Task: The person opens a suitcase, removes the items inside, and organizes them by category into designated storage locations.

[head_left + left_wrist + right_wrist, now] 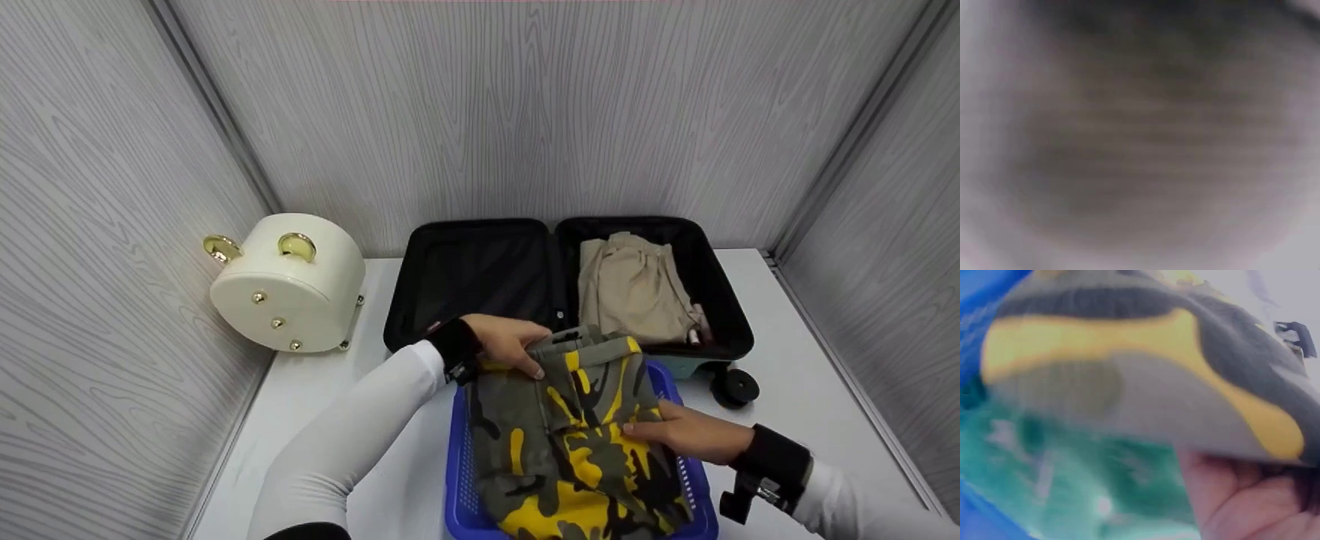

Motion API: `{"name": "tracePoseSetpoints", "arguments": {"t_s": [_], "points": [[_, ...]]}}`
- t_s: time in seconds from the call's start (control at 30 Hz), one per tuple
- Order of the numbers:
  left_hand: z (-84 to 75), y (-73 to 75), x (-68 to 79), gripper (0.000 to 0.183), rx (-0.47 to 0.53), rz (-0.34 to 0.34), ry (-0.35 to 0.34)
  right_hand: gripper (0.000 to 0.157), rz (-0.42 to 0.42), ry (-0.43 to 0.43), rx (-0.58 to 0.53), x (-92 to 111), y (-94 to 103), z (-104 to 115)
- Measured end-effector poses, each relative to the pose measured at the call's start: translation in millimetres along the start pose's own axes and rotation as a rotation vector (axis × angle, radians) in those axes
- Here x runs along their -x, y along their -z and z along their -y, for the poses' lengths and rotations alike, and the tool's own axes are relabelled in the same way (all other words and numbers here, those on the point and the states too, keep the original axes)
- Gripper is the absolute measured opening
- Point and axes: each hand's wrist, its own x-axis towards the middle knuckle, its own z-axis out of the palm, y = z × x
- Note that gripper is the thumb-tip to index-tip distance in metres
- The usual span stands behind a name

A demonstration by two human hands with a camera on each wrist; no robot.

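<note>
Folded camouflage trousers (577,427) in grey, black and yellow are spread over a blue plastic basket (703,487). My left hand (510,343) grips them by the waistband, thumb on top. On the other side, my right hand (690,431) pinches their edge, thumb above and fingers beneath. The right wrist view shows the camouflage cloth (1145,382) raised over the basket, with a shiny green item (1072,467) inside. In the left wrist view everything is blurred.
Behind the basket lies an open black-lined suitcase (480,277), beige trousers (634,289) in its right half with small tubes beside them. One suitcase wheel (735,388) juts out near my right hand. A cream round case (292,285) with gold handles stands left, by the wall.
</note>
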Motion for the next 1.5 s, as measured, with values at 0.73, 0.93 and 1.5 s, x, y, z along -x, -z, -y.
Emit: {"name": "tracePoseSetpoints", "arguments": {"t_s": [0.73, 0.93, 1.5], "points": [[-7.1, -65.6, -31.7, 0.058, -0.849, -0.365, 0.371, 0.018, -0.17, -0.187, 0.586, -21, 8.6, -18], [-10.1, -66.4, -30.9, 0.059, -0.924, -0.557, 0.348, 0.044, -0.169, -0.285, 0.402, -9, 45.9, 3], [-25.4, -97.2, -65.2, 0.055, -0.844, -0.497, 0.164, 0.09, -0.83, -0.333, -0.041, -2, 177.3, 24]]}}
